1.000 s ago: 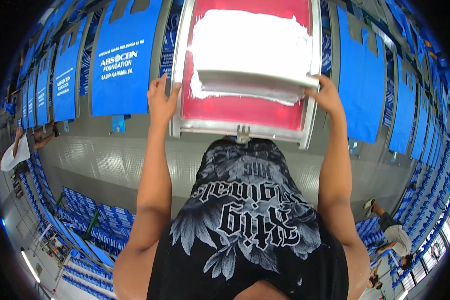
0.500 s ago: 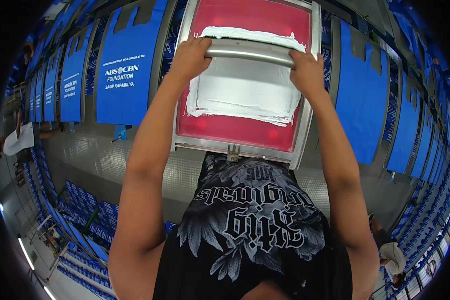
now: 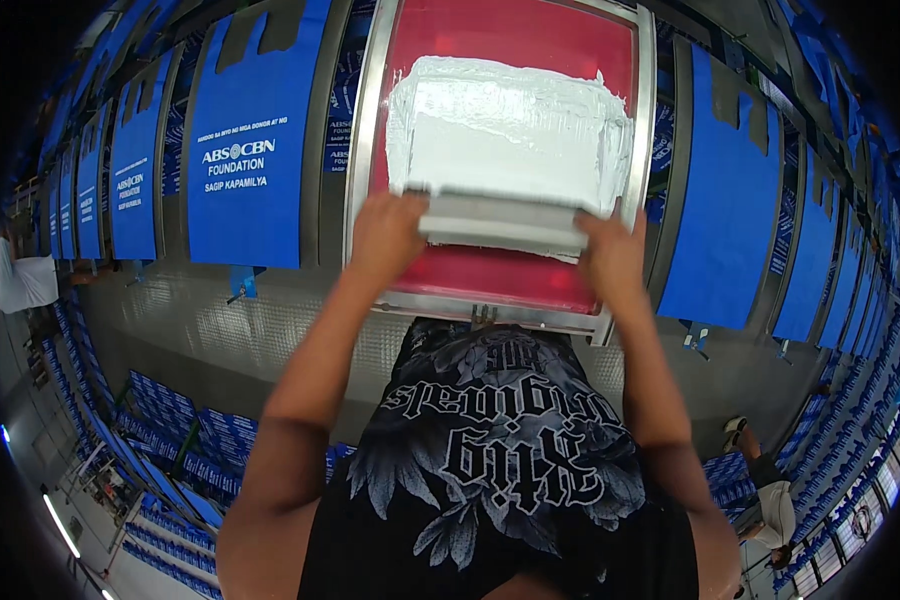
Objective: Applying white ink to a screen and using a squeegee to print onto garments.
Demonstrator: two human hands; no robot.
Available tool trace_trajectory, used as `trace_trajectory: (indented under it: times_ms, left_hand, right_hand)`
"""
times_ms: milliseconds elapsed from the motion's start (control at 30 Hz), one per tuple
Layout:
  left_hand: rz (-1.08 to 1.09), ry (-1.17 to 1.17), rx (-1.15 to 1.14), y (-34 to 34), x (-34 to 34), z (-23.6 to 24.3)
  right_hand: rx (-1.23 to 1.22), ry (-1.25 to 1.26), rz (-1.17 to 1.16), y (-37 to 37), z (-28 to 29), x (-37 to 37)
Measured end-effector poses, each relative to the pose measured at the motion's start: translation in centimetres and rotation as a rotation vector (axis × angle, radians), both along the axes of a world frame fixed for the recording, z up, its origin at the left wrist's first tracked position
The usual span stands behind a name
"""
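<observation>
Both my hands are closed on a wide squeegee with a silvery handle (image 3: 500, 222), my left hand (image 3: 390, 232) at its left end and my right hand (image 3: 612, 250) at its right end. It lies across the lower part of a screen printing frame (image 3: 363, 160) with a red mesh (image 3: 510, 28). Thick white ink (image 3: 510, 130) covers the middle of the mesh above the squeegee, with ragged ridges along its borders. A little white shows below the squeegee too. Motion blurs my hands and the squeegee slightly.
Printed blue bags (image 3: 245, 140) lie on boards in a row to the left. Plain blue bags (image 3: 722, 190) lie on boards to the right. One person (image 3: 770, 505) is at the lower right, and part of another in white (image 3: 25, 280) at the far left.
My hands have drawn the squeegee down from the upper edge of the white ink toward my body. The ink above now lies uncovered. My elbows are more bent.
</observation>
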State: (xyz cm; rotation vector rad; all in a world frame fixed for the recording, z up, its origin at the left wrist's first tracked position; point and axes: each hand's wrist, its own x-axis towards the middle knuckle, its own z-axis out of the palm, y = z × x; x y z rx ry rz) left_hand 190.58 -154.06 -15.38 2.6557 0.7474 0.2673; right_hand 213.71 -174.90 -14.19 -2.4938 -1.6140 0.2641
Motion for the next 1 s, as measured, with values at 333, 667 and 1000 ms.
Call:
trace_trajectory:
  times_ms: [333, 667, 1000]
  left_hand:
    - [0.022, 0.351, -0.133, 4.8, 3.6, 3.1]
    - [0.036, 0.172, 0.026, 10.6, 11.1, 1.7]
    - [-0.052, 0.145, -0.117, -1.9, -1.7, 1.1]
  right_hand:
    - [-0.243, 0.004, 0.032, 4.3, 3.8, 3.5]
    - [-0.204, -0.137, -0.021, 10.6, 0.9, 9.9]
    - [-0.273, 0.16, -0.061, -1.4, 3.2, -2.2]
